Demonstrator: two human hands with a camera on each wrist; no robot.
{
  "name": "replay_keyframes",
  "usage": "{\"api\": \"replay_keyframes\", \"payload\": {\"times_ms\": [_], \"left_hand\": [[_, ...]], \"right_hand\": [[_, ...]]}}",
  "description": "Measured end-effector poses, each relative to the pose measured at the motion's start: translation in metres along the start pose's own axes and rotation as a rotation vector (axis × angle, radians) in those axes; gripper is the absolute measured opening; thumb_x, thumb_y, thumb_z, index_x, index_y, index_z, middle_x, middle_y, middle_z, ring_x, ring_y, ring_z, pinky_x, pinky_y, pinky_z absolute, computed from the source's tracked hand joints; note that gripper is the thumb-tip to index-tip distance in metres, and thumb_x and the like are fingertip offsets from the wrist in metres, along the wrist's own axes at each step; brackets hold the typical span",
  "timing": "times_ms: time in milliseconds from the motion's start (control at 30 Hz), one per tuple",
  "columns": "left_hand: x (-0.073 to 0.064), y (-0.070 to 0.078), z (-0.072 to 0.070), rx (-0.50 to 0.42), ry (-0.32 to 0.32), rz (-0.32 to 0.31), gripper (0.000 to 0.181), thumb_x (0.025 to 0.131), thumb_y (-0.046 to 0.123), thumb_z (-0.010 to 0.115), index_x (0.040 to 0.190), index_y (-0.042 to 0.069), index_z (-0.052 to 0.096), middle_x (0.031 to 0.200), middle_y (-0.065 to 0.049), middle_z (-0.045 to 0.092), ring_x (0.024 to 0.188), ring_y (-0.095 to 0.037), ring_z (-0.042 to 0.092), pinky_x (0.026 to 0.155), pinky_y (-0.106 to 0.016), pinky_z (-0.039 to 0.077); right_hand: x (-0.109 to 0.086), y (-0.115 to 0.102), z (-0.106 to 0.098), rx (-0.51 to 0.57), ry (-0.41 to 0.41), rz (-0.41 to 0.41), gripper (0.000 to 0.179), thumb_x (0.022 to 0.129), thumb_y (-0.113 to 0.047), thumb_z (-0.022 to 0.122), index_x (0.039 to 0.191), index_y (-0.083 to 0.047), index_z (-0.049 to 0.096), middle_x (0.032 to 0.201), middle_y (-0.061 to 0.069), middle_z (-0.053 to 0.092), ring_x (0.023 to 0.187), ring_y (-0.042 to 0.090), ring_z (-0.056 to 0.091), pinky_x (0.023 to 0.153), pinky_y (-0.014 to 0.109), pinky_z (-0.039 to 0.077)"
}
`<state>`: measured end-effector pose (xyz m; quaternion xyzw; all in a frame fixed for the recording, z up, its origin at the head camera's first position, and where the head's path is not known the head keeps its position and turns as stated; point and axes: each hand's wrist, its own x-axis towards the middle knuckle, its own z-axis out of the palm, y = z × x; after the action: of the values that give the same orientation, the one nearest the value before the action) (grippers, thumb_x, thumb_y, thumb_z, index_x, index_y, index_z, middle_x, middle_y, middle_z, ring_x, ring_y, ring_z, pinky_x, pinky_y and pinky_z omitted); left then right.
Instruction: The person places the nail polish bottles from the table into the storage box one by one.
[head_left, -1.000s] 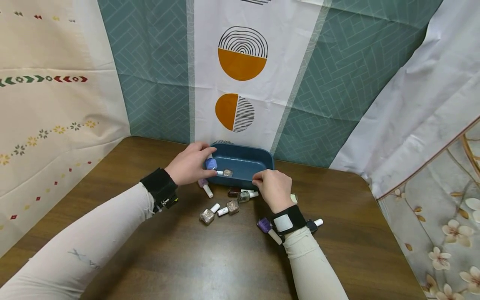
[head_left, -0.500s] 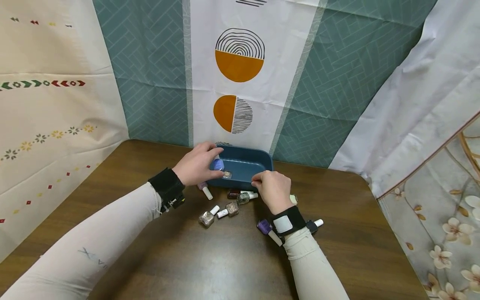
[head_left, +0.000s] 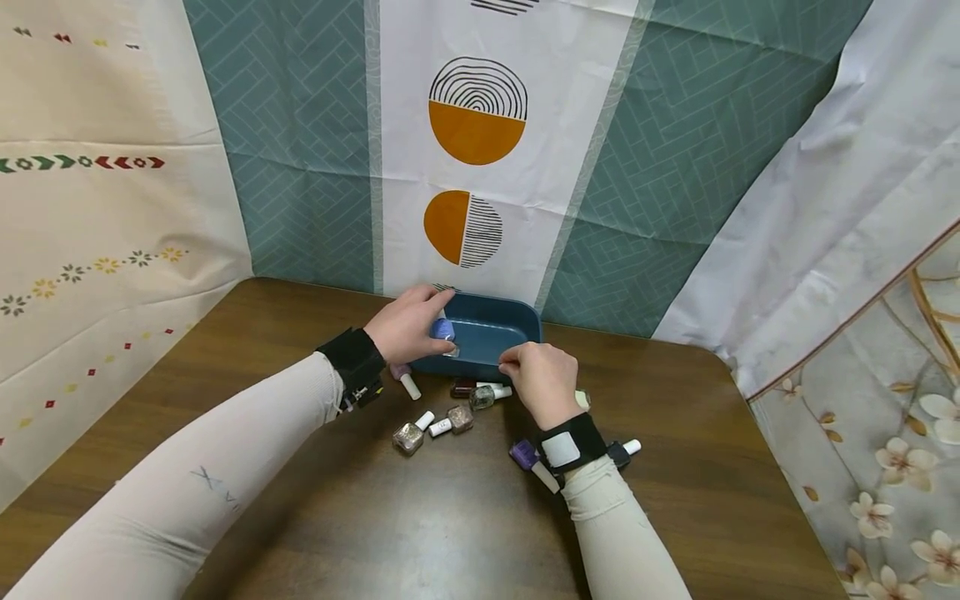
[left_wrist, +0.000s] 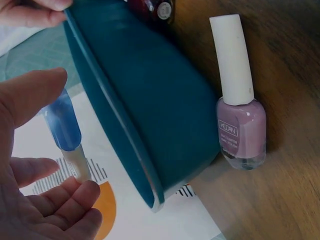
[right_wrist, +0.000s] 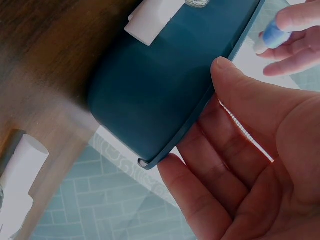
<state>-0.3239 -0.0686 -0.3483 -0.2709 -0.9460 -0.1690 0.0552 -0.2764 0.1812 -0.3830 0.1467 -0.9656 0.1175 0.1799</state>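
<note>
Between thumb and fingers, my left hand [head_left: 405, 327] pinches a blue nail polish bottle [left_wrist: 64, 122] with a pale cap, above the left end of a teal tray [head_left: 491, 367]. My right hand [head_left: 545, 379] grips the tray's near rim, thumb outside and fingers over the edge in the right wrist view. A small bottle inside the tray is mostly hidden behind the left thumb. Just outside, on the table, lie a lilac nail polish [left_wrist: 243, 132] with a white cap, a dark red nail polish [head_left: 462, 388] and a grey glitter nail polish [head_left: 482, 397].
Two beige glitter nail polishes [head_left: 408, 437] lie nearer on the brown table [head_left: 420, 525]. A purple nail polish [head_left: 523, 454] and a dark one [head_left: 618, 454] lie by the right wrist. A pale bottle [head_left: 583, 400] sits partly behind the right hand. Patterned cloth [head_left: 315, 167] hangs behind.
My left hand has moved a little to the right with the blue nail polish, further over the tray, covering more of the small bottle inside. My right hand keeps its hold on the rim.
</note>
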Motion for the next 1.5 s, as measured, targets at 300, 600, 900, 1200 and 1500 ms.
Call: {"api": "replay_keyframes", "payload": {"times_ms": [300,600,900,1200,1500], "left_hand": [[0.013,-0.008,0.016,0.038,-0.039,-0.027,0.094,0.088,0.042,0.084,0.159,0.002,0.037,0.144,-0.022,0.05,0.129,-0.037,0.049,0.107,-0.047,0.047],[0.02,-0.009,0.022,0.029,-0.071,-0.053,0.091,0.088,0.039,0.085,0.156,-0.002,0.04,0.147,-0.025,0.05,0.129,-0.038,0.052,0.103,-0.048,0.05],[0.027,-0.018,0.03,0.011,-0.116,-0.08,0.089,0.088,0.04,0.084,0.153,-0.005,0.044,0.145,-0.027,0.051,0.123,-0.037,0.055,0.101,-0.047,0.052],[0.032,-0.02,0.032,0.03,-0.163,-0.102,0.087,0.089,0.042,0.083,0.153,-0.004,0.045,0.145,-0.027,0.05,0.124,-0.037,0.055,0.102,-0.047,0.052],[0.039,-0.022,0.037,0.085,-0.225,-0.077,0.084,0.091,0.043,0.081,0.152,-0.002,0.047,0.144,-0.025,0.052,0.121,-0.035,0.057,0.1,-0.045,0.054]], "right_hand": [[0.0,-0.002,-0.002,-0.002,-0.008,-0.002,0.005,0.089,-0.027,0.084,0.094,-0.027,0.085,0.09,-0.006,0.079,0.079,0.02,0.073,0.063,0.043,0.056],[-0.001,-0.001,-0.002,-0.011,0.0,0.006,0.005,0.089,-0.027,0.083,0.094,-0.027,0.085,0.09,-0.006,0.079,0.079,0.019,0.073,0.062,0.043,0.055],[-0.001,-0.001,0.0,-0.002,-0.006,0.0,0.006,0.09,-0.027,0.083,0.096,-0.027,0.085,0.091,-0.006,0.079,0.079,0.019,0.073,0.062,0.043,0.055],[0.0,-0.001,-0.002,-0.006,-0.008,0.004,0.006,0.09,-0.027,0.083,0.095,-0.027,0.085,0.091,-0.006,0.079,0.08,0.019,0.073,0.065,0.043,0.055],[0.0,-0.001,0.0,-0.001,-0.003,0.002,0.005,0.09,-0.026,0.083,0.095,-0.027,0.085,0.09,-0.007,0.079,0.079,0.018,0.073,0.064,0.043,0.055]]}}
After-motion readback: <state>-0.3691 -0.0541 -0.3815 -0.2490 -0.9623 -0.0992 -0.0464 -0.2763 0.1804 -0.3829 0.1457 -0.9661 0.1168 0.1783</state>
